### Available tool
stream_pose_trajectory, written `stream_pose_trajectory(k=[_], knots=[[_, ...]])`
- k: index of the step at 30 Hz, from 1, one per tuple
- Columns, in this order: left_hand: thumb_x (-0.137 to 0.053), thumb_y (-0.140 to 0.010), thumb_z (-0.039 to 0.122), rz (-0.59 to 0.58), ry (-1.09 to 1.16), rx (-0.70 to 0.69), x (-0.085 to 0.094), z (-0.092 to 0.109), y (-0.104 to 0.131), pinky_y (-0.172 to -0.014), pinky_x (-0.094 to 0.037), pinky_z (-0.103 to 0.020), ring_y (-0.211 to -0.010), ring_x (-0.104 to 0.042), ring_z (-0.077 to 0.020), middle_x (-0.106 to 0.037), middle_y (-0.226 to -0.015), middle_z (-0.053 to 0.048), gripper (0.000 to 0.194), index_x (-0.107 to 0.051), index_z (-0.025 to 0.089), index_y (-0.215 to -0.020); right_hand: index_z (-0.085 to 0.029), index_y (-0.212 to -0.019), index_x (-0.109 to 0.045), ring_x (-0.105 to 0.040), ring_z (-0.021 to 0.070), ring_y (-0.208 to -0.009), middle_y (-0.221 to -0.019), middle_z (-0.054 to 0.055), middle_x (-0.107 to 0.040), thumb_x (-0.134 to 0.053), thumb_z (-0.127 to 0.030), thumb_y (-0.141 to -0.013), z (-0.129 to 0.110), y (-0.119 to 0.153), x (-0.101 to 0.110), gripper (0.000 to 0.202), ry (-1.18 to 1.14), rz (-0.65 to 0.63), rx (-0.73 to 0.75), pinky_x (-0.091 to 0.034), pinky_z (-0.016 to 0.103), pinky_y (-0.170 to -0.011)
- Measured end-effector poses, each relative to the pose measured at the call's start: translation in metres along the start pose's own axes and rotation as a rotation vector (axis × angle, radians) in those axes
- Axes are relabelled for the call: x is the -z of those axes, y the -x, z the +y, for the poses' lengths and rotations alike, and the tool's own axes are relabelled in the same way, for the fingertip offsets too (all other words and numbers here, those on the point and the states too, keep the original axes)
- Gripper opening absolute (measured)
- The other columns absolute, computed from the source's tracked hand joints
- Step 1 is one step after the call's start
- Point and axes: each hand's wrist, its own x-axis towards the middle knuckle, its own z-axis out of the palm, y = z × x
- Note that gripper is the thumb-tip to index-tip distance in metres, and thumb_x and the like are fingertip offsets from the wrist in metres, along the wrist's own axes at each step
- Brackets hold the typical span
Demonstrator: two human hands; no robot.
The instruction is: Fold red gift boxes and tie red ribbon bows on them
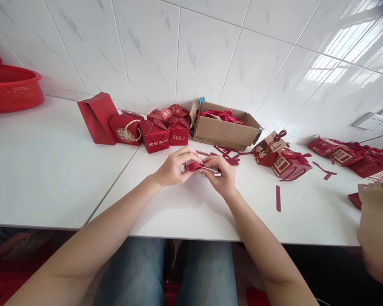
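My left hand (175,167) pinches a dark red ribbon strip (195,166), which is bent into a loop at the top of a small box. My right hand (221,172) grips the right side of the same piece with thumb and fingertips. The small box (200,173), pale with a gold pattern, sits between both hands and is mostly covered by the fingers. Just behind my hands, several loose red strips (231,159) lie on the white table.
A cardboard box (225,129) of red ribbons stands against the tiled wall. Red gift boxes (155,136) are left of it; more boxes (292,163) sit right. A red basket (15,91) is far left. Another person's hand (376,195) is far right.
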Motion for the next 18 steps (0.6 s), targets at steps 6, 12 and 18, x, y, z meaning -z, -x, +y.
stream_pose_trajectory(k=[6, 12, 18], knots=[[-0.065, -0.080, 0.016, 0.021, 0.043, 0.043, 0.0001, 0.0039, -0.0010, -0.065, -0.052, -0.026, -0.079, -0.063, -0.0154, -0.064, -0.088, -0.007, 0.003, -0.062, 0.016, -0.078, -0.025, -0.094, -0.065, -0.069, 0.0195, -0.089, -0.092, 0.004, -0.073, -0.072, -0.019, -0.078, 0.0010, -0.0010, 0.0007, 0.018, -0.073, -0.051, 0.006, -0.057, 0.038, -0.081], [-0.066, -0.078, 0.018, 0.031, 0.082, 0.064, 0.0000, 0.0049, -0.0015, -0.062, -0.050, -0.025, -0.076, -0.061, -0.0147, -0.062, -0.087, -0.007, 0.006, -0.061, 0.016, -0.075, -0.025, -0.089, -0.067, -0.071, 0.0206, -0.089, -0.091, 0.005, -0.075, -0.073, -0.017, -0.077, -0.0001, -0.0003, -0.0013, 0.016, -0.148, -0.009, -0.046, -0.057, 0.041, -0.085], [-0.065, -0.075, 0.015, 0.030, 0.159, 0.098, 0.0016, 0.0060, -0.0023, -0.068, -0.053, -0.030, -0.088, -0.062, -0.0195, -0.063, -0.095, -0.009, 0.024, -0.058, 0.017, -0.098, -0.025, -0.087, -0.066, -0.071, 0.0221, -0.094, -0.093, 0.004, -0.076, -0.071, -0.016, -0.079, -0.0003, 0.0016, -0.0035, 0.013, -0.145, 0.028, -0.030, -0.057, 0.043, -0.087]])
